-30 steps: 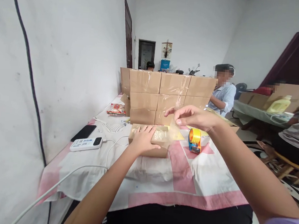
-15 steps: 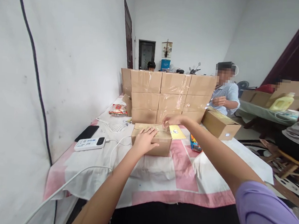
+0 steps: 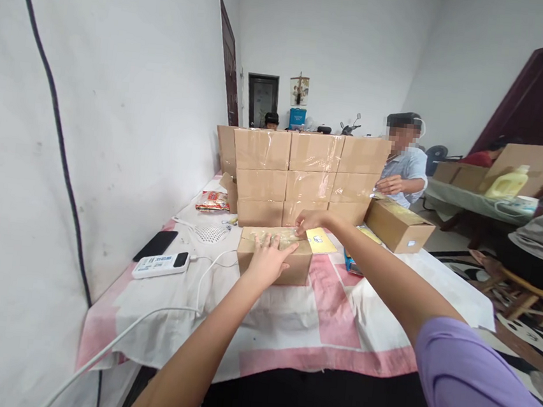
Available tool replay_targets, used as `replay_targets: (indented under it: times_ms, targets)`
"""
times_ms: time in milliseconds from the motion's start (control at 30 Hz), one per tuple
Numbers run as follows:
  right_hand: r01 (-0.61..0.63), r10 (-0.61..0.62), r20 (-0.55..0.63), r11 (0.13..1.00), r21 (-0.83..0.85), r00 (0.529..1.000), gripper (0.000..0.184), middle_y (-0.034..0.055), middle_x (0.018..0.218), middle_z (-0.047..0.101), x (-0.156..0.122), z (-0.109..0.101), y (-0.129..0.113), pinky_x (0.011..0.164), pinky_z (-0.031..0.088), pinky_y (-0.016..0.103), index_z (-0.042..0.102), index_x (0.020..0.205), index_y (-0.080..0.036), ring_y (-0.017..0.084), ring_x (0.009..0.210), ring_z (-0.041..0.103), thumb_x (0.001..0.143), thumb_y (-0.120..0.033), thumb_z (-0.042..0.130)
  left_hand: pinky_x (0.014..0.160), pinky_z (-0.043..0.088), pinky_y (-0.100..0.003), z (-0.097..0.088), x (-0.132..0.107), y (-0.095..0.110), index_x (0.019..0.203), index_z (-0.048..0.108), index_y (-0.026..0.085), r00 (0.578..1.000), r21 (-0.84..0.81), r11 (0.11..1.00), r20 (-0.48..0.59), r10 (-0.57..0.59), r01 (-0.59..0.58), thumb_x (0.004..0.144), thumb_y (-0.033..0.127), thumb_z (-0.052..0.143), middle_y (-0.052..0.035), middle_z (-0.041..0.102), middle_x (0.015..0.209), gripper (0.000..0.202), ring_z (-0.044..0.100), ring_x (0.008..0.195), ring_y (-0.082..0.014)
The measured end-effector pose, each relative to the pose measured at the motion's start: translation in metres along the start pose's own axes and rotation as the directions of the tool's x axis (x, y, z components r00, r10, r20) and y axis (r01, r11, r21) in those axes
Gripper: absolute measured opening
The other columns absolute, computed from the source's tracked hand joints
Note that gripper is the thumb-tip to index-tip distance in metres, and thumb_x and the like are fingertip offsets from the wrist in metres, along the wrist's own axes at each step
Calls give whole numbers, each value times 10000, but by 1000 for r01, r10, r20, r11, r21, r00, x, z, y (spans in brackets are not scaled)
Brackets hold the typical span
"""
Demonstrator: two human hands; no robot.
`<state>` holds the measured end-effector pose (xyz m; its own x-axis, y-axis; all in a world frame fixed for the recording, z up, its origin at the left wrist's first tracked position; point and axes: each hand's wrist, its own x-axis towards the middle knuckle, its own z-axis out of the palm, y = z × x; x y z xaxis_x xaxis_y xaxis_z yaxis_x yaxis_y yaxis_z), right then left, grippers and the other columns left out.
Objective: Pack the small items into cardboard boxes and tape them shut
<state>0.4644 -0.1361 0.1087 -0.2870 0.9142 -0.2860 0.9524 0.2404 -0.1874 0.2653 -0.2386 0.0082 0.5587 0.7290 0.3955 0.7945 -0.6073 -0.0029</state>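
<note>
A small cardboard box point(image 3: 289, 269) sits on the table in front of me, with a shiny strip of clear packing tape point(image 3: 285, 233) along its top. My left hand point(image 3: 269, 257) lies on the box top, fingers spread. At the right end of the top, my right hand point(image 3: 309, 222) has its fingertips pinched together at the tape's end; its thumb and fingers partly hide what is between them. Just behind that hand lies a yellow booklet point(image 3: 322, 240) with a drawing on it. A blue packet point(image 3: 352, 262) is partly covered by my right forearm.
Several taped cardboard boxes point(image 3: 260, 185) form a wall behind. Another long box point(image 3: 401, 225) stands right, near a seated person point(image 3: 402, 168). Left lie a black phone point(image 3: 156, 245), a white power bank point(image 3: 160, 265) with a cable point(image 3: 145, 319), a white mesh item point(image 3: 208, 232) and a red snack bag point(image 3: 213, 201).
My left hand has shifted slightly right and toward me on the box, its fingers more spread. My right hand has come down a little to the box's right end. The view has moved slightly.
</note>
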Motion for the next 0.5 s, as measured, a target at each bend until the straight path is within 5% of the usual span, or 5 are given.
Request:
replay_targets:
  times_ms: [100,233,333,500]
  targets:
    - [-142,129,-168,988,-66,977,525,157,1278,632,5,-1,0,921,470,387,758,982,-137,365,1168,584,571,-431,899,1154,160,-796,1,-2,5,1462,510,336,999,-17,999,-14,42,-42,917,206,638,-108,399,1622,574,354,1487,-386]
    - [-369,291,-510,928,-57,810,627,269,1568,284,7,-7,12,1086,316,590,583,1339,-89,470,1441,251,807,-370,763,1255,148,-643,2,-10,6,1466,482,313,989,-50,989,-40,140,-141,936,158,573,-25,485,1574,559,396,1478,-225]
    - [-434,353,-591,901,6,725,449,256,1516,370,3,-1,32,1090,358,549,553,1358,-98,389,1396,372,957,-295,596,1269,188,-562,1,-16,5,1469,478,287,984,-57,985,-77,161,-165,943,150,552,-24,530,1540,549,429,1456,-191]
    - [-454,440,-468,887,89,767,357,100,1297,620,-1,46,79,957,552,469,612,1267,-169,247,1131,633,977,-375,636,1269,184,-570,2,-21,6,1461,501,288,976,-43,985,-152,158,-166,942,152,555,-19,571,1501,538,445,1437,-231]
